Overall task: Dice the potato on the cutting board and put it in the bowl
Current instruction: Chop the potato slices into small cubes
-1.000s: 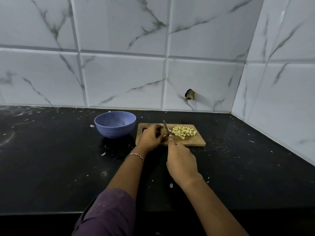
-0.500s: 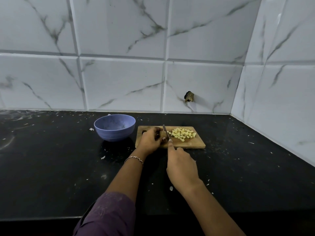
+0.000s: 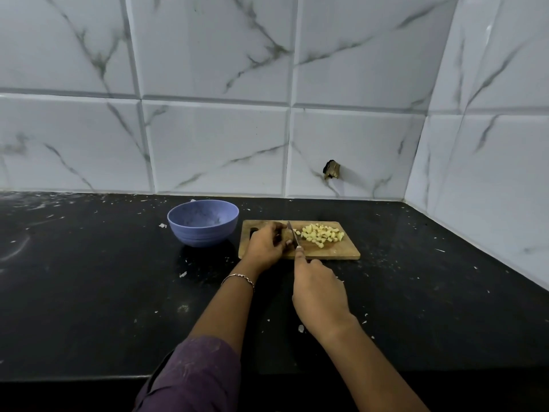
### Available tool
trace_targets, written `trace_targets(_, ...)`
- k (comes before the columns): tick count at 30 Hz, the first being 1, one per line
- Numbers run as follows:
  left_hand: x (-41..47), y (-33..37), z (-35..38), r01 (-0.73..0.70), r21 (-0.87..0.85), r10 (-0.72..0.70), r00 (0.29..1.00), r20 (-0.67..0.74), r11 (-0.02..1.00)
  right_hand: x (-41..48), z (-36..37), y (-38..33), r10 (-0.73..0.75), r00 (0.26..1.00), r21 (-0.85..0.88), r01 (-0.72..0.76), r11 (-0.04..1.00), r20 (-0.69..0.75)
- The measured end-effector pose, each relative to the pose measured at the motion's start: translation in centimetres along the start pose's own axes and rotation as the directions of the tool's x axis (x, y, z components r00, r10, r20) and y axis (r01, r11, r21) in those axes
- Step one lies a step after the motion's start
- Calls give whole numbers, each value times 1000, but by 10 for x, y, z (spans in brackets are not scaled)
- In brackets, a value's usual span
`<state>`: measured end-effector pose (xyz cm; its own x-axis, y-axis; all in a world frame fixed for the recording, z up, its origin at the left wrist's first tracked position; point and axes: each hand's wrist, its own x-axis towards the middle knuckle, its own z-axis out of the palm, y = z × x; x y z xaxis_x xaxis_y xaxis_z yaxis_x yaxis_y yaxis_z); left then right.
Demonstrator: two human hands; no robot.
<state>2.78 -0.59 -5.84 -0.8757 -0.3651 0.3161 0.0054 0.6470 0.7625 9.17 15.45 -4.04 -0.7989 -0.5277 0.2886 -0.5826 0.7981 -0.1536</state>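
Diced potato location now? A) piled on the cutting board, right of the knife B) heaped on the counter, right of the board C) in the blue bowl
A: diced potato lies piled on the cutting board, right of the knife; bowl shows none.

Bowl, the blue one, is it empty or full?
Empty. No potato shows inside the bowl; the potato cubes lie piled on the cutting board.

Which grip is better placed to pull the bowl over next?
Probably left. The left grip rests on the board end nearest the bowl; the right grip holds the knife.
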Motion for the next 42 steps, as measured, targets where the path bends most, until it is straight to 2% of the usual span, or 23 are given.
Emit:
trace_targets(13, -1, 1, 0, -1, -12, 1, 1000, -14, 1000, 4, 6, -4, -5, 1000, -20, 4, 1000, -24)
trace_targets(24, 0, -7, -8, 69, -143, -57, 994, 88, 987, 15, 10, -8, -6, 1000, -58, 8, 998, 25)
trace_targets(29, -1, -8, -9, 50, -104, -41, 995, 88, 993, 13, 12, -6, 10, 1000, -82, -7, 997, 28)
trace_targets(32, -1, -8, -7, 29, -97, -23, 998, 61, 995, 12, 14, -4, 44, 999, -32, -43, 999, 27)
trace_targets(37, -1, -8, -9, 16, -41, -14, 999, 47, 999, 12, 13, 1, 114, 992, 131, -106, 986, -59)
trace_targets(42, -1, -8, -8, 24, -12, -23, 999, 36, 1000, 9, 12, 3, 81, 990, 227, -53, 972, -116)
